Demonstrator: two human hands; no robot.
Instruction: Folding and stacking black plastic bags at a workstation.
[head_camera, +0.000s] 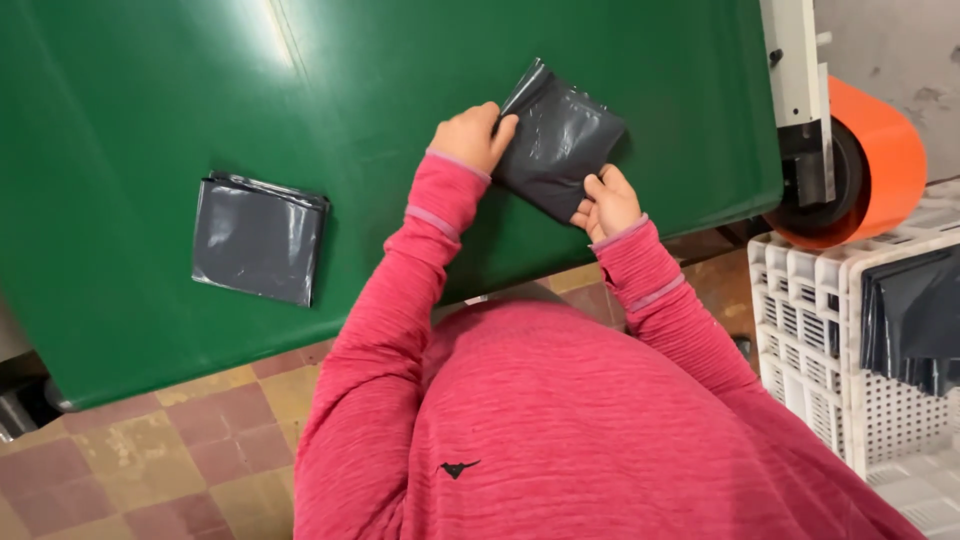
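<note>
At the upper middle of the frame, both hands pinch a folded dark plastic bag (556, 140) flat on the green desk (130, 120): left hand (473, 136) at its top edge, right hand (606, 203) at its lower corner, keeping the fold pressed. A finished folded bag (258, 238) lies left.

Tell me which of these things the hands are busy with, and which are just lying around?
In use:
- left hand and right hand, both gripping the folded grey bag
- green table under it

Lying about:
- stack of folded bags further left on the table
- white crate with dark bags draped in it
- orange roll
</note>
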